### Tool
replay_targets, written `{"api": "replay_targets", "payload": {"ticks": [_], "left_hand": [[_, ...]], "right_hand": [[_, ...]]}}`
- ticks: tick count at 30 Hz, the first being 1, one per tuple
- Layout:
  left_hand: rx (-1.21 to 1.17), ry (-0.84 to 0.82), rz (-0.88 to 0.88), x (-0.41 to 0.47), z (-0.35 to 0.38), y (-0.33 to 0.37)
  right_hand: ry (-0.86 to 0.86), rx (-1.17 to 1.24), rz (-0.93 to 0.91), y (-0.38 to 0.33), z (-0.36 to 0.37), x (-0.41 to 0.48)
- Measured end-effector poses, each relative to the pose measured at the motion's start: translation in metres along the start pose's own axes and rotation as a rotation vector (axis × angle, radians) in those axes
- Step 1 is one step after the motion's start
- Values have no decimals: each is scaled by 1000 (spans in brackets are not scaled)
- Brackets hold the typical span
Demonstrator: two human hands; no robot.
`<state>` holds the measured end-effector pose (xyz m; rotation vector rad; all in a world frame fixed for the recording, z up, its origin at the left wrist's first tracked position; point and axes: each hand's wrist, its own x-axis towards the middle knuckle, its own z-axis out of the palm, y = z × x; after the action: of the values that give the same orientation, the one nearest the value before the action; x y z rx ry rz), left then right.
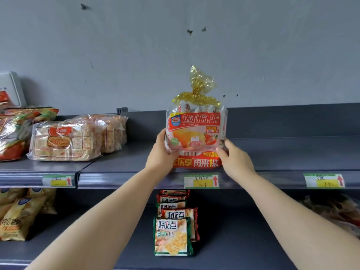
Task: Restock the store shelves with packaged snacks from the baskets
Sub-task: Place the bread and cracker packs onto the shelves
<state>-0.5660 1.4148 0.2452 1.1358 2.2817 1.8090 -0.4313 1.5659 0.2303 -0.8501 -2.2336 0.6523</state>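
Nearest to me, on the lower dark grey shelf (243, 240), a row of flat green-edged cracker packets (171, 235) runs front to back, with yellow snack bags (19, 217) off to the left. Above them, the front lip of the upper dark grey shelf (116, 168) carries a green-and-yellow price label with a red arrow (201, 181). Just over that label my two bare forearms meet the task item: a clear and red plastic bag of strawberry pies with a gold twisted top (195, 129). My left hand (162, 151) grips its lower left side, fingers curled round the edge, and my right hand (236, 158) grips its lower right corner. The bag is upright, its base at the front of the upper shelf (whether it rests there I cannot tell). Further left on that shelf sit clear bags of square crackers (64, 141) – well apart from the pies – and behind everything is a pale grey wall (175, 45).
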Motion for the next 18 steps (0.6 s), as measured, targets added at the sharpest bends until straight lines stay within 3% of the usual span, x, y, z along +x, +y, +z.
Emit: {"api": "replay_targets", "payload": {"ticks": [6, 10, 13, 18], "left_hand": [[12, 27, 2, 10, 5, -8], [302, 75, 11, 16, 5, -13], [419, 58, -64, 33, 4, -14], [393, 70, -145, 81, 17, -15]], "right_hand": [[43, -31, -31, 0, 2, 2], [119, -19, -60, 0, 5, 14], [39, 26, -70, -6, 8, 33], [-105, 47, -69, -11, 21, 78]]}}
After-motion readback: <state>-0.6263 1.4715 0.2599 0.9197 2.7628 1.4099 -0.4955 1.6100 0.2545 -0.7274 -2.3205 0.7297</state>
